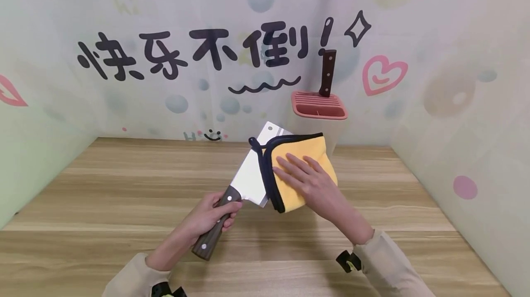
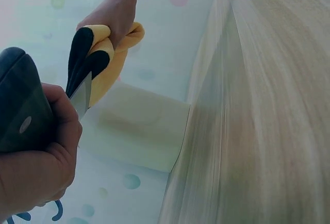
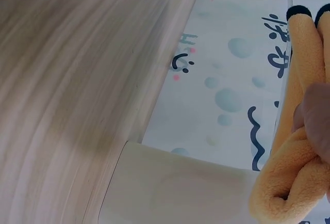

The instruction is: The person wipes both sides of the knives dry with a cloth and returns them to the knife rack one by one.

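Observation:
A cleaver with a broad steel blade (image 1: 250, 173) is held above the table, tilted up to the right. My left hand (image 1: 215, 214) grips its dark riveted handle (image 1: 205, 245); the left wrist view shows that hand (image 2: 49, 154) close up. A yellow cloth with dark edging (image 1: 296, 173) is folded over the blade's right part and hides it. My right hand (image 1: 312, 186) holds the cloth against the blade, its fingers lying along the top. In the right wrist view, part of that hand (image 3: 317, 121) shows against the bunched cloth (image 3: 289, 182).
At the back of the wood-grain table (image 1: 136, 186) stands a pale knife block with a pink slotted top (image 1: 319, 104). A dark-handled knife (image 1: 328, 74) stands upright in it. A printed backdrop (image 1: 174, 62) closes off the back and sides.

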Available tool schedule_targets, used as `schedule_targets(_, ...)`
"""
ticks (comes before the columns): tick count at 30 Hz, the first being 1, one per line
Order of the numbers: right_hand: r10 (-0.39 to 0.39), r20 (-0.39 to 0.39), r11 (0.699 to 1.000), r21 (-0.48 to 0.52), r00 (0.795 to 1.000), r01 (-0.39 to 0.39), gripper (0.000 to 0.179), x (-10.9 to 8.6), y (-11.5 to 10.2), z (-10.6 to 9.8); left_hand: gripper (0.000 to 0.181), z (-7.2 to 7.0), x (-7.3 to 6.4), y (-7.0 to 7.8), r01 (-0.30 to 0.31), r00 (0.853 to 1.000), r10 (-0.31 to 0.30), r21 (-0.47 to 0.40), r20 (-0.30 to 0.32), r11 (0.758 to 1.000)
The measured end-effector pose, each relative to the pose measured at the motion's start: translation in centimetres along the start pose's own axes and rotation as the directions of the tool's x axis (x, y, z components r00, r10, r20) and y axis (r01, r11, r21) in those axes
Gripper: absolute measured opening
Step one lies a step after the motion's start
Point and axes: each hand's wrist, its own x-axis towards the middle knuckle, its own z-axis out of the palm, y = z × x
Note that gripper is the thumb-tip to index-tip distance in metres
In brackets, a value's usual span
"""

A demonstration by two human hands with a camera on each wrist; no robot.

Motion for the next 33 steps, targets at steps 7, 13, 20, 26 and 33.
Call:
schedule_targets(7,0.059,0.023,0.998,0.024,0.998,-0.059,0.058,-0.2,0.7,0.1,0.026,-0.2,-0.2,-0.2,-0.04,0.999,0.039,0.042,0.024,0.998)
schedule_targets(13,0.121,0.022,0.99,0.07,0.992,-0.122,0.056,-0.4,1.3,0.3,0.026,-0.3,-0.2,-0.2,-0.014,0.999,0.012,0.046,0.035,0.999)
schedule_targets(20,0.167,0.004,0.982,0.087,0.986,-0.167,0.06,-0.8,2.0,0.5,0.024,-0.4,-0.3,-0.4,-0.022,0.998,0.019,0.052,0.06,0.998)
schedule_targets(26,0.187,0.035,0.979,0.077,0.982,-0.189,0.06,-1.0,2.3,0.4,0.021,-0.6,-0.3,-0.4,-0.018,0.996,0.013,0.061,0.085,0.998)
schedule_targets(33,0.217,0.067,0.973,0.066,0.974,-0.221,0.056,-1.0,2.4,0.3,0.021,-0.5,-0.3,-0.6,-0.001,0.994,-0.004,0.053,0.106,0.999)
